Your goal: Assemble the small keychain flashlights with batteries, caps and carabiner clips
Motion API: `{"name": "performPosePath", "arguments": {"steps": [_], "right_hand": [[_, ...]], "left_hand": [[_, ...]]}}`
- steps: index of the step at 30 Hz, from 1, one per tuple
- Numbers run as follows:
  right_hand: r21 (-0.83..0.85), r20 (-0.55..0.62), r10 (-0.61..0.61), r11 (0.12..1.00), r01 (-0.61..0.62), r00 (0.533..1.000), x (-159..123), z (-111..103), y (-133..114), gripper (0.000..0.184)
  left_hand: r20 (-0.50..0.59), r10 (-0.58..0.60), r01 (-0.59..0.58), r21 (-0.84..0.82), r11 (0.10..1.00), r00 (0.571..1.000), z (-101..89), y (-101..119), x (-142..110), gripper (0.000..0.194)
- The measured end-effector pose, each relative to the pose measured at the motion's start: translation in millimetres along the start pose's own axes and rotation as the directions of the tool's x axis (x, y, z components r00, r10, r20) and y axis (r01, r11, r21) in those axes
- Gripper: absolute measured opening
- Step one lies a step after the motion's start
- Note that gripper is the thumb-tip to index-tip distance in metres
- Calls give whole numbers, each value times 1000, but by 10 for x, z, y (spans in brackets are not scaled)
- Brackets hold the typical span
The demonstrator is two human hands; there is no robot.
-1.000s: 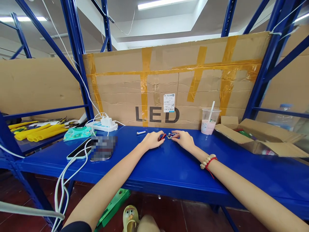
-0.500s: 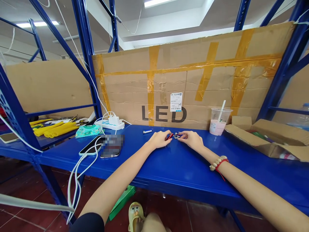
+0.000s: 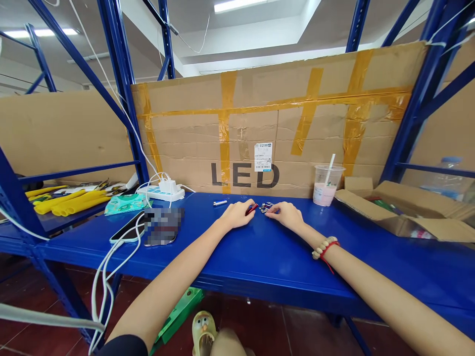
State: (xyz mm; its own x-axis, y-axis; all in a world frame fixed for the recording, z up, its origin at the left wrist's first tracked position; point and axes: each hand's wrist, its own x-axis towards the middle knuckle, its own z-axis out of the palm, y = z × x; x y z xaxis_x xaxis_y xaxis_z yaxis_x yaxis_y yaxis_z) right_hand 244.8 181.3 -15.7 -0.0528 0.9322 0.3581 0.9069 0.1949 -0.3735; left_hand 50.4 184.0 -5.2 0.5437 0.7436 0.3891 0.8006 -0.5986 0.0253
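Observation:
Both my arms reach across a blue metal shelf (image 3: pixel 260 257) toward its back edge. My left hand (image 3: pixel 237 216) is curled, and its fingertips pinch a small red object (image 3: pixel 251 209). Just to the right, my right hand (image 3: pixel 285 215) is curled beside a little heap of small silver metal parts (image 3: pixel 264 206), its fingertips touching them. A bead bracelet with a red cord (image 3: pixel 322 246) circles my right wrist. A small silver cylinder (image 3: pixel 219 202) lies alone to the left of my left hand.
A taped cardboard sheet marked LED (image 3: pixel 274 123) stands behind. A plastic cup with a straw (image 3: pixel 325 185) and an open cardboard box (image 3: pixel 404 210) are at right. Two phones (image 3: pixel 148 226), white cables (image 3: pixel 111 257), a power strip (image 3: pixel 163 190) and yellow tools (image 3: pixel 70 202) lie at left.
Only the camera view has shifted a little. Both hands stay in the same spot by the small parts.

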Motion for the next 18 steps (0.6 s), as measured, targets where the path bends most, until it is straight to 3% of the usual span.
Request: {"name": "performPosePath", "arguments": {"steps": [18], "right_hand": [[19, -30, -68, 997, 69, 997, -9, -1, -11, 9]], "left_hand": [[45, -65, 70, -138, 988, 997, -44, 36, 21, 31]]}}
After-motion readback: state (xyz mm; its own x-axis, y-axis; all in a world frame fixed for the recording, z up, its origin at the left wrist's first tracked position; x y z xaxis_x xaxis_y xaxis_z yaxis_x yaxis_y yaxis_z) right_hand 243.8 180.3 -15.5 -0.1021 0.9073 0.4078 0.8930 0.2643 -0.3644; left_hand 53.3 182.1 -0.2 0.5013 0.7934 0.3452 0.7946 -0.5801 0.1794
